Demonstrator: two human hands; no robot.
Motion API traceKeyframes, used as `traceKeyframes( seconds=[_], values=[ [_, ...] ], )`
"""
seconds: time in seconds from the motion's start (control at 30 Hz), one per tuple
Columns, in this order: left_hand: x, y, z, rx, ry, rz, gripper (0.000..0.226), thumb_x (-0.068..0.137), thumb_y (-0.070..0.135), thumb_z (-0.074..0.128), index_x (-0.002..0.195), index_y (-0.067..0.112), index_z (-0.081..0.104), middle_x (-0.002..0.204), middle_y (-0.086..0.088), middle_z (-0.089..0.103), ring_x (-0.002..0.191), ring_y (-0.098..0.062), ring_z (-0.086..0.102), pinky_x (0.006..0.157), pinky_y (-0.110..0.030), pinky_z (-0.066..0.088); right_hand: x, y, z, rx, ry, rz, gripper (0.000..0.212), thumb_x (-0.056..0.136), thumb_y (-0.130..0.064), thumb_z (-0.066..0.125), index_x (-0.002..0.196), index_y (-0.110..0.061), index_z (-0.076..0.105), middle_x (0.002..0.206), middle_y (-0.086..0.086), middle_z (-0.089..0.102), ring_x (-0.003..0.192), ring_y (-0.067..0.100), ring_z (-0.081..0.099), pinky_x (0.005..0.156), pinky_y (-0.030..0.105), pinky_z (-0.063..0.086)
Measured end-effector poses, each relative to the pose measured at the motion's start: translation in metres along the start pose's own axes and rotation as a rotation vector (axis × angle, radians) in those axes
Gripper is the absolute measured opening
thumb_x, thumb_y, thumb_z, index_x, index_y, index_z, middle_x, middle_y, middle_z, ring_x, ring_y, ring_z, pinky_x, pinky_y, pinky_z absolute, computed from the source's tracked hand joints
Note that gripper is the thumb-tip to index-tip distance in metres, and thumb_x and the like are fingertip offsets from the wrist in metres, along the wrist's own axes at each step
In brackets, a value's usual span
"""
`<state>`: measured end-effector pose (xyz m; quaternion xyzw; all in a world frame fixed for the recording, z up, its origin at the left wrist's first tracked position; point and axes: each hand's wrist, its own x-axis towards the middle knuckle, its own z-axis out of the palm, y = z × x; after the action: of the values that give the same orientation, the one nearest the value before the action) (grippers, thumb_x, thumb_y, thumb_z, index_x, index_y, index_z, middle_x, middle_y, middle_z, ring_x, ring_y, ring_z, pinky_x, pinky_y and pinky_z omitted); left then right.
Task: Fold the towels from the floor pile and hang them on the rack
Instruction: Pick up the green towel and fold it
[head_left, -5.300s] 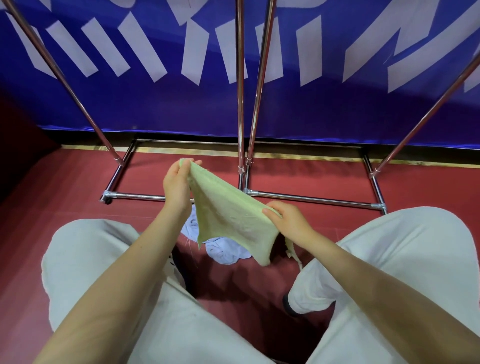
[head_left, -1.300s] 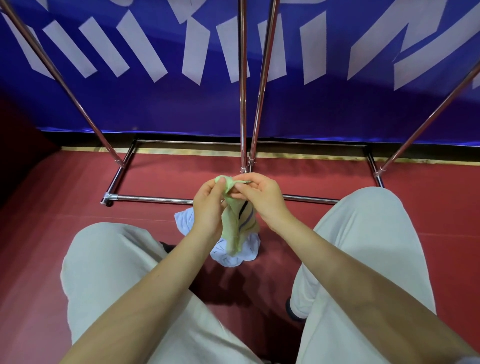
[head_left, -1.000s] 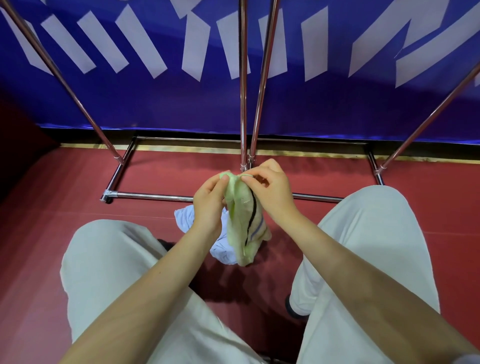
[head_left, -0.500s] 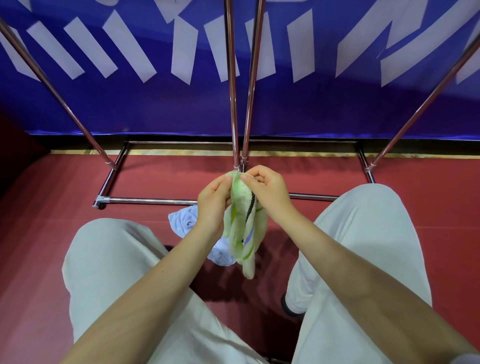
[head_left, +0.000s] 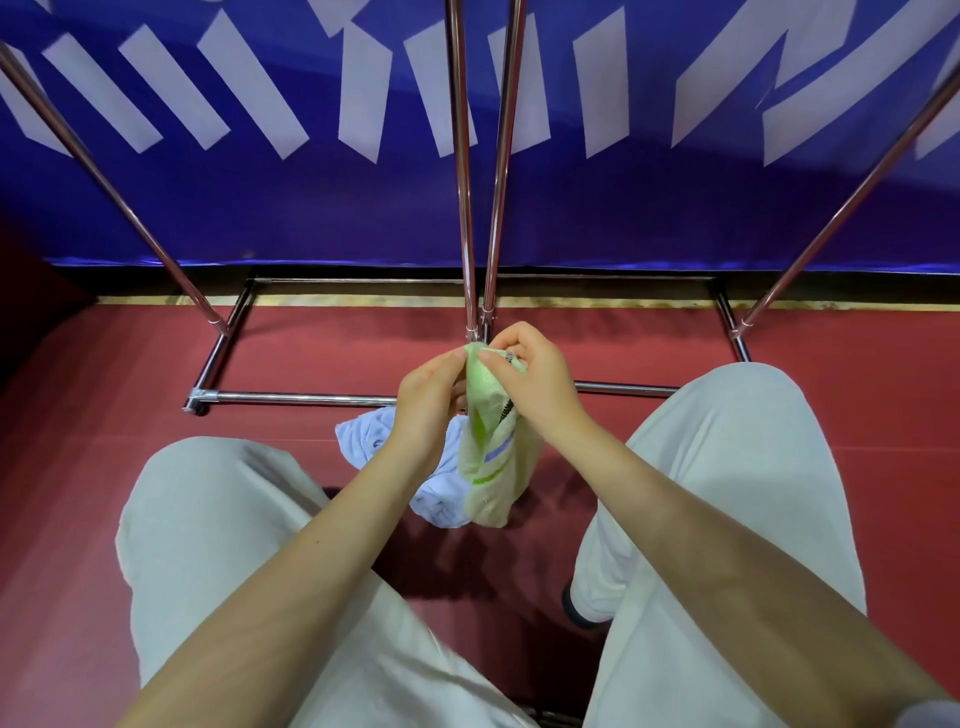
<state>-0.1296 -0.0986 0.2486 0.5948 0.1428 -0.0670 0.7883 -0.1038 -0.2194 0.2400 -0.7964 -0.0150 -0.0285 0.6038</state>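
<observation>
A pale green towel (head_left: 493, 467) with green and purple stripes hangs folded lengthwise in front of me. My left hand (head_left: 428, 402) and my right hand (head_left: 535, 379) pinch its top edge close together, fingertips nearly touching. Below it a white-blue towel (head_left: 363, 441) lies crumpled on the red floor, partly hidden by my left hand and the green towel. The chrome rack (head_left: 470, 208) stands just beyond my hands, its two middle uprights rising side by side.
My knees in light trousers (head_left: 208, 519) frame the towels on both sides. The rack's base bar (head_left: 291, 398) lies on the red floor ahead, with slanted side poles (head_left: 130, 218) left and right. A blue banner wall (head_left: 623, 208) stands behind the rack.
The green towel was held spread between both hands, then my hands came together and folded it. In the last second it has hung narrower and longer, with both hands slightly lower.
</observation>
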Motion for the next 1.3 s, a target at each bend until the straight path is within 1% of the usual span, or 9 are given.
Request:
traceKeyframes(
  seconds=[0.17, 0.43, 0.6, 0.73, 0.9, 1.0, 1.1, 1.2, 1.3],
  values=[
    [0.003, -0.009, -0.006, 0.145, -0.023, 0.049, 0.019, 0.095, 0.015, 0.057, 0.103, 0.008, 0.073, 0.097, -0.014, 0.072, 0.088, -0.019, 0.065, 0.086, -0.037, 0.052, -0.002, 0.001, 0.0, 0.104, -0.006, 0.1, 0.019, 0.084, -0.014, 0.068, 0.072, -0.019, 0.055, 0.064, -0.001, 0.057, 0.06, 0.01, 0.053, 0.057, 0.021, 0.042],
    [0.009, 0.0, -0.015, 0.239, 0.135, 0.126, 0.021, 0.098, 0.015, 0.047, 0.088, 0.013, 0.064, 0.075, 0.004, 0.057, 0.071, -0.01, 0.05, 0.07, -0.028, 0.042, -0.01, 0.009, 0.003, 0.147, -0.215, 0.126, 0.015, 0.087, -0.01, 0.065, 0.078, -0.017, 0.056, 0.068, 0.003, 0.059, 0.06, 0.01, 0.051, 0.058, 0.022, 0.04],
    [0.015, 0.012, -0.03, 0.165, 0.189, 0.152, 0.026, 0.098, 0.014, 0.042, 0.089, 0.022, 0.065, 0.077, 0.006, 0.058, 0.072, -0.01, 0.05, 0.07, -0.027, 0.043, -0.025, 0.027, -0.001, 0.045, -0.336, 0.137, 0.015, 0.086, -0.013, 0.068, 0.078, -0.012, 0.055, 0.06, 0.0, 0.045, 0.057, 0.009, 0.04, 0.055, 0.024, 0.032],
    [0.012, 0.019, -0.034, 0.135, 0.209, 0.145, 0.027, 0.097, 0.015, 0.043, 0.089, 0.024, 0.067, 0.076, 0.008, 0.058, 0.07, -0.008, 0.051, 0.07, -0.026, 0.044, -0.043, 0.04, -0.005, -0.018, -0.488, 0.141, 0.005, 0.088, -0.011, 0.066, 0.091, -0.012, 0.062, 0.08, -0.007, 0.061, 0.068, -0.004, 0.054, 0.066, 0.016, 0.042],
    [0.011, 0.026, -0.042, 0.09, 0.253, 0.182, 0.026, 0.096, 0.015, 0.045, 0.09, 0.026, 0.068, 0.076, 0.007, 0.056, 0.069, -0.008, 0.049, 0.065, -0.023, 0.044, -0.059, 0.061, -0.012, -0.285, -0.595, 0.206, 0.02, 0.094, -0.027, 0.058, 0.093, -0.008, 0.064, 0.087, 0.002, 0.063, 0.078, 0.012, 0.057, 0.07, 0.031, 0.045],
    [0.014, 0.031, -0.05, -0.026, 0.307, 0.183, 0.028, 0.095, 0.013, 0.046, 0.078, 0.025, 0.066, 0.062, 0.011, 0.051, 0.058, -0.006, 0.045, 0.057, -0.021, 0.041, -0.063, 0.066, -0.022, -0.435, -0.663, 0.192, 0.022, 0.095, -0.03, 0.054, 0.073, -0.027, 0.057, 0.081, -0.001, 0.06, 0.073, 0.01, 0.054, 0.062, 0.022, 0.04],
    [0.019, 0.036, -0.062, -0.147, 0.345, 0.168, 0.027, 0.094, 0.015, 0.048, 0.071, 0.023, 0.058, 0.056, 0.01, 0.047, 0.055, -0.008, 0.042, 0.056, -0.024, 0.038, -0.065, 0.07, -0.035, -0.531, -0.669, 0.158, 0.032, 0.094, -0.028, 0.054, 0.063, -0.029, 0.047, 0.066, -0.008, 0.052, 0.059, 0.006, 0.046, 0.054, 0.019, 0.033],
    [0.02, 0.038, -0.069, -0.158, 0.37, 0.185, 0.023, 0.093, 0.014, 0.048, 0.075, 0.023, 0.06, 0.057, 0.01, 0.049, 0.055, -0.007, 0.044, 0.057, -0.024, 0.04, -0.066, 0.077, -0.047, -0.562, -0.59, 0.133, 0.011, 0.09, -0.031, 0.059, 0.086, -0.021, 0.061, 0.077, -0.004, 0.063, 0.07, 0.014, 0.057, 0.066, 0.031, 0.043],
    [0.02, 0.038, -0.072, -0.141, 0.393, 0.206, 0.022, 0.092, 0.012, 0.049, 0.081, 0.022, 0.065, 0.059, 0.01, 0.051, 0.056, -0.007, 0.047, 0.057, -0.021, 0.042, -0.065, 0.082, -0.056, -0.618, -0.427, 0.08, 0.015, 0.087, -0.033, 0.064, 0.092, -0.024, 0.053, 0.081, -0.002, 0.063, 0.073, 0.018, 0.057, 0.069, 0.034, 0.044]
  ],
)
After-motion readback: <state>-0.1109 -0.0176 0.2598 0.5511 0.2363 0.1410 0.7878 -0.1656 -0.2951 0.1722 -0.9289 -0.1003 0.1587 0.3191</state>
